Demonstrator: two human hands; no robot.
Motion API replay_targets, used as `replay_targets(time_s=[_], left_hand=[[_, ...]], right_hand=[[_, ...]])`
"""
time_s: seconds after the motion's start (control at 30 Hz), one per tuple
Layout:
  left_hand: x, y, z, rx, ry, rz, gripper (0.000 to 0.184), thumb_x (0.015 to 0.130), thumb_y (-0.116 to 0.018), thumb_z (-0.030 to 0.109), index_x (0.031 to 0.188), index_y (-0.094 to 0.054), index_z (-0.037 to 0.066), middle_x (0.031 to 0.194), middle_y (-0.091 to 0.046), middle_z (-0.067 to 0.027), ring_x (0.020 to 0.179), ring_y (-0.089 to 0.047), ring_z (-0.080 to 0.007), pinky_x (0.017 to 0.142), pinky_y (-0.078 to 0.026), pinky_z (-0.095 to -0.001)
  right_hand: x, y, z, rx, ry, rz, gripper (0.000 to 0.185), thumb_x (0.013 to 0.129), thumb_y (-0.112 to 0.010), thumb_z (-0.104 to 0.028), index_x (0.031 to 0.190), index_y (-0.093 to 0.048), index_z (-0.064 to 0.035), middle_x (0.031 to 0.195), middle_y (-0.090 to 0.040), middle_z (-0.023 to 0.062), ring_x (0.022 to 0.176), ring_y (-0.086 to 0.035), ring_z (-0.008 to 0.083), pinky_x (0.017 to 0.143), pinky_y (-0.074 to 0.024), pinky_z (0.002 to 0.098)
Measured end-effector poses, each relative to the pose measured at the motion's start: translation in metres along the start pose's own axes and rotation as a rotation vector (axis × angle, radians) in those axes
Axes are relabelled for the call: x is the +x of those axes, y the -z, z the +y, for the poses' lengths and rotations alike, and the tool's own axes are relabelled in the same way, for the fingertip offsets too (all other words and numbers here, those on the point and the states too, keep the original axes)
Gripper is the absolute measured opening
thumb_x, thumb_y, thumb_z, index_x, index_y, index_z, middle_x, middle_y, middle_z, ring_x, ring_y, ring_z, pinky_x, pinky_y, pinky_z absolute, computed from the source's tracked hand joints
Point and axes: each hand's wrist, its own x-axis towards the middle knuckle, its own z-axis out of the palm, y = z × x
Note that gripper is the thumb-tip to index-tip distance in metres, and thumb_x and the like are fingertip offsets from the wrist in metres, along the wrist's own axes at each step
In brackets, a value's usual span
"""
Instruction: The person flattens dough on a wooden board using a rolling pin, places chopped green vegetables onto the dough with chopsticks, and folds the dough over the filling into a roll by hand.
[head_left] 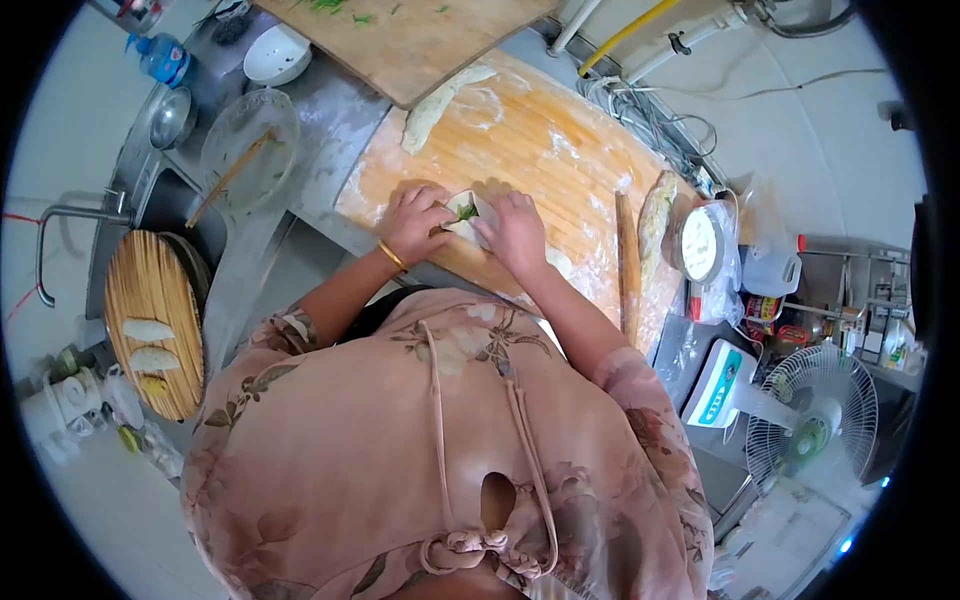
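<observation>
A piece of white dough folded around chopped green filling lies on the floured wooden board near its front edge. My left hand, below a gold bracelet, closes on the dough's left side. On its right side, my right hand grips the edge with bent fingers. Another bit of pale dough shows just beside my right wrist. A thin rolling pin rests to the right, alongside a long dough roll. Further back lies a dough strip.
A second board with green scraps overlaps the back. Left are a glass bowl with chopsticks, a sink faucet, and a slatted round tray bearing shaped dough. Right stand a flour bowl, a scale and a fan.
</observation>
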Motion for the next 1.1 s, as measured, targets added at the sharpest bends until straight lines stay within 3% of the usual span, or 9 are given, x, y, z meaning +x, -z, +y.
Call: replay_targets(time_s=[0.17, 0.37, 0.47, 0.6, 0.73, 0.93, 1.1], left_hand=[[-0.004, -0.008, -0.006, -0.028, 0.035, -0.009, 0.021, 0.070, -0.072, 0.025, 0.086, -0.066, 0.013, 0.120, -0.057, -0.0064, 0.117, -0.046, -0.0299, 0.098, -0.032, -0.0441], [0.010, -0.014, -0.008, -0.028, -0.003, -0.016, 0.016, 0.075, -0.067, 0.020, 0.086, -0.060, 0.012, 0.120, -0.058, -0.0067, 0.124, -0.046, -0.0266, 0.107, -0.021, -0.0497], [0.017, -0.015, -0.010, -0.087, 0.087, -0.078, 0.016, 0.075, -0.066, 0.018, 0.087, -0.058, 0.012, 0.115, -0.061, -0.0061, 0.119, -0.050, -0.0250, 0.109, -0.019, -0.0494], [0.030, -0.010, -0.005, -0.059, 0.287, -0.190, 0.020, 0.072, -0.066, 0.016, 0.091, -0.059, 0.012, 0.105, -0.064, -0.0054, 0.109, -0.055, -0.0241, 0.108, -0.021, -0.0473], [0.032, -0.012, -0.006, -0.024, 0.184, -0.115, 0.022, 0.071, -0.066, 0.013, 0.092, -0.062, 0.013, 0.095, -0.064, -0.0038, 0.100, -0.057, -0.0212, 0.106, -0.024, -0.0452], [0.024, -0.016, -0.016, -0.090, 0.089, 0.008, 0.014, 0.069, -0.067, 0.010, 0.083, -0.064, 0.014, 0.088, -0.063, -0.0016, 0.096, -0.057, -0.0201, 0.102, -0.029, -0.0434], [0.020, -0.014, -0.022, -0.045, -0.059, 0.082, 0.012, 0.067, -0.064, 0.006, 0.078, -0.063, 0.011, 0.088, -0.060, -0.0025, 0.094, -0.055, -0.0217, 0.096, -0.034, -0.0418]], right_hand=[[0.014, -0.021, 0.022, 0.069, -0.017, -0.087, 0.017, 0.076, -0.066, -0.014, 0.085, -0.064, -0.0003, 0.084, -0.061, 0.0185, 0.081, -0.058, 0.0343, 0.074, -0.0474, 0.0423], [0.002, -0.002, 0.006, 0.431, -0.347, -0.053, 0.012, 0.083, -0.060, -0.010, 0.087, -0.065, 0.0010, 0.082, -0.061, 0.0184, 0.081, -0.058, 0.0351, 0.073, -0.0465, 0.0424], [-0.007, -0.003, 0.002, 0.243, -0.052, -0.011, 0.014, 0.084, -0.062, -0.010, 0.094, -0.064, 0.0005, 0.085, -0.061, 0.0179, 0.083, -0.058, 0.0339, 0.075, -0.0477, 0.0373], [-0.016, -0.008, -0.006, 0.302, 0.121, -0.037, 0.016, 0.082, -0.062, -0.002, 0.098, -0.063, 0.0002, 0.091, -0.061, 0.0170, 0.087, -0.057, 0.0351, 0.078, -0.0476, 0.0396], [-0.021, -0.006, -0.001, 0.337, 0.137, -0.036, 0.021, 0.077, -0.066, -0.004, 0.096, -0.062, 0.0003, 0.097, -0.060, 0.0165, 0.090, -0.056, 0.0349, 0.080, -0.0465, 0.0404], [-0.024, -0.003, 0.003, 0.000, 0.097, -0.066, 0.047, 0.074, -0.071, -0.013, 0.118, -0.056, -0.0057, 0.121, -0.052, 0.0138, 0.110, -0.048, 0.0348, 0.090, -0.0410, 0.0449], [-0.026, -0.014, 0.007, -0.270, 0.202, -0.192, 0.058, 0.081, -0.065, -0.025, 0.134, -0.045, -0.0144, 0.138, -0.043, 0.0122, 0.125, -0.042, 0.0331, 0.097, -0.0366, 0.0496]])
